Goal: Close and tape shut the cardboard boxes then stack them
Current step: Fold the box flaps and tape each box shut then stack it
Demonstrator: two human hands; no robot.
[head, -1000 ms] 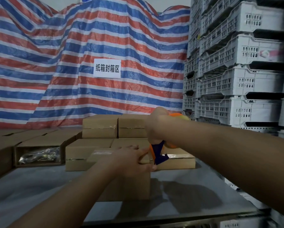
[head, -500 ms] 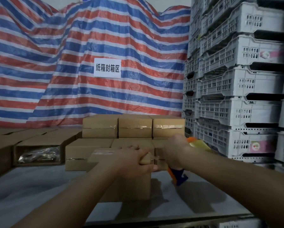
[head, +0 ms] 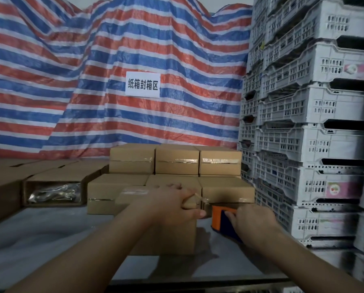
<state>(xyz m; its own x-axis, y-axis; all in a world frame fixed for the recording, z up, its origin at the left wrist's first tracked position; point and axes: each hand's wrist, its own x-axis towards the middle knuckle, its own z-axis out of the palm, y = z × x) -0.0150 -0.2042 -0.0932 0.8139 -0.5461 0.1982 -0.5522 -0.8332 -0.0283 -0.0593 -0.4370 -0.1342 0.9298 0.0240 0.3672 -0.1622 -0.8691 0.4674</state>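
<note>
Change: since a second ago my right hand [head: 254, 222] has carried the tape dispenser [head: 224, 224] down from above the box's far right corner to beside its right face, and the third box of the upper back row, hidden before, now shows.
Left hand: my left hand [head: 172, 205] lies over the right end of the top of the front box [head: 170, 237], fingers curled over the edge and thumb along the right side, clamping it.
Right hand: it grasps the orange and blue dispenser from behind, fingers wrapped round the blue body; the orange end faces the box.
Tape: a clear strip [head: 204, 200] runs from the box's top right corner towards the dispenser, slightly crumpled at the corner.
Front box: it stands closed on the grey table [head: 39, 235], near the front edge, just ahead of the stack.
Stack: taped boxes [head: 176, 163] sit in two tiers behind, three across on top, touching one another.
Open box: to the left, an untaped carton [head: 54, 191] shows a shiny plastic-wrapped item inside; I cannot tell what it is.
Backdrop: a red, white and blue striped tarp [head: 92, 81] with a white sign [head: 143, 84].
Crates: white plastic crates [head: 314, 123] are stacked high on the right.
</note>
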